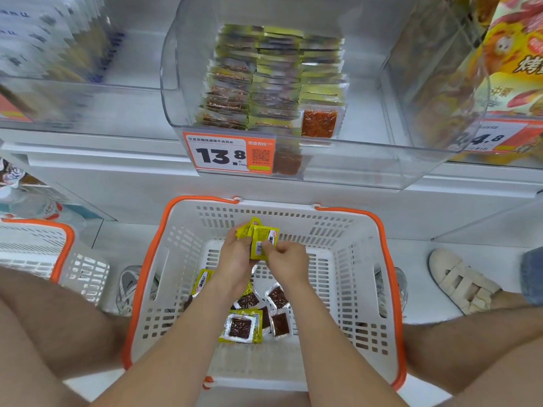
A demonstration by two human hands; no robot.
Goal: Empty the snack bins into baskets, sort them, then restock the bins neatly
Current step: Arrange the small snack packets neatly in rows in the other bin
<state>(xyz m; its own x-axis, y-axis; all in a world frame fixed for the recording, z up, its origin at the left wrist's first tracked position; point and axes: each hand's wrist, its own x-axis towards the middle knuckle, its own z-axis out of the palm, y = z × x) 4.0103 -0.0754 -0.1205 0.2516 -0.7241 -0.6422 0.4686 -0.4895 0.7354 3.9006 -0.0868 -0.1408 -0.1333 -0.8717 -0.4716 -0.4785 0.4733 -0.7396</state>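
Over a white basket with an orange rim (390,259), my left hand (236,255) grips a small stack of yellow snack packets (258,235). My right hand (286,261) pinches the front packet of that stack at its lower edge. Several loose packets (244,329) lie on the basket floor beneath my forearms. Above, a clear plastic bin (182,83) holds neat rows of the same yellow packets (276,77), and a price tag reading 13.8 (229,152) hangs on its front.
A second white basket with an orange rim (44,251) sits at the left. Clear bins with other snacks flank the middle bin. My knees frame the basket, and another person's beige shoe (461,283) stands at the right.
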